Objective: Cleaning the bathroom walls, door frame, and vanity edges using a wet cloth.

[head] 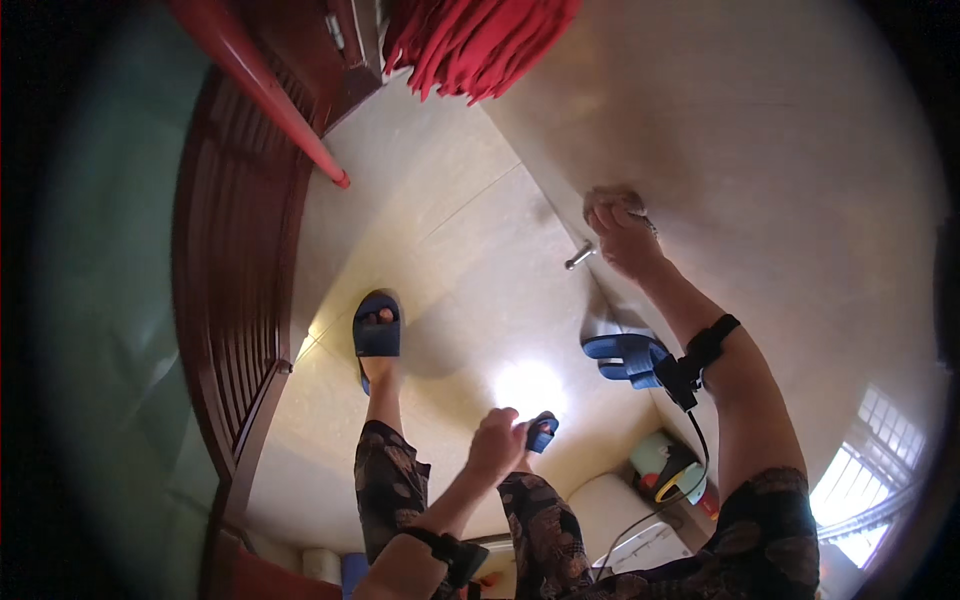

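Note:
My right hand (pixel 624 238) is pressed against the glossy pale wall (pixel 765 187), its fingers closed over a brownish cloth (pixel 611 201). Just below that hand, a short metal door stop (pixel 580 256) sticks out near the foot of the wall. My left hand (pixel 496 444) hangs over the floor with its fingers curled in, and nothing shows in it. Beyond its knuckles is my right foot in a blue slipper (pixel 541 432). The other foot wears a matching slipper (pixel 377 330) on the pale floor (pixel 457 277).
A pair of blue slippers (pixel 628 358) rests at the wall's base. To the left stands a brown slatted wooden door (pixel 240 262), with a red pole (pixel 277 97) before it. Red fabric strips (pixel 480 45) hang above. A cable (pixel 701 442) trails from my right arm strap.

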Demonstrator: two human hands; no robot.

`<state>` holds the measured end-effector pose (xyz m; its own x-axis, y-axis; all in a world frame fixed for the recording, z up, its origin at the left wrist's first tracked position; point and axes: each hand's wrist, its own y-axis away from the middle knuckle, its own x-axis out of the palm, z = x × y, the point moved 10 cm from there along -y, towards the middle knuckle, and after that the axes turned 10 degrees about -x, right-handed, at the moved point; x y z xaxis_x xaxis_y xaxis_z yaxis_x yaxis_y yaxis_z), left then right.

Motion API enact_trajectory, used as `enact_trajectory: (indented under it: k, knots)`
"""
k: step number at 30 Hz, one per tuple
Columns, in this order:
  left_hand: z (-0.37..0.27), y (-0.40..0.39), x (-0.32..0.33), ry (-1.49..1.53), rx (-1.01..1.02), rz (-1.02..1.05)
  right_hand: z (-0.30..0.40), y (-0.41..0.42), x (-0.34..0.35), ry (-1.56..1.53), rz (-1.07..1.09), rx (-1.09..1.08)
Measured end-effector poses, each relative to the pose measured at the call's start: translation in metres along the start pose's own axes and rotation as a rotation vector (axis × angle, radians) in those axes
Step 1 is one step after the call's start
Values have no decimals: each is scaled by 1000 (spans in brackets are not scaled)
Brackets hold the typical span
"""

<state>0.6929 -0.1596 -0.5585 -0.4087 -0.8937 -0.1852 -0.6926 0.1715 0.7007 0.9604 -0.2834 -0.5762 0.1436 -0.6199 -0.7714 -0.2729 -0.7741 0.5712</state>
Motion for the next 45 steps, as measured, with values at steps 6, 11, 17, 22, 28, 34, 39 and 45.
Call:
enact_trajectory:
  k: [6, 11, 17, 22, 28, 34, 39, 45]
  knots:
    - [-31, -3, -18, -46, -58, 1, -76, -126, 26, -337, -266, 343]
    - [-42, -5, -10, 24, -106, 96, -201, -245, -60, -1023, -1057, 300]
    - [-51, -18, -8, 40, -66, 93, -150, -254, 42, -1560, -904, 487]
    - [-47, -18, -14, 101, -92, 66, -24, -175, 111, -344, -313, 396]
    - [-47, -15, -1, 112, -46, 60, 81, -34, 114, -332, 343, -33]
    - [-57, -15, 18, 105, 38, 94, 25, 83, 15, -542, 204, 455]
    - [-56, -5, 27, 63, 46, 131, -92, 107, -171, -142, -147, 604]
    - [-36, 3, 44, -4, 25, 164, -40, 76, -99, 8, -328, 395]
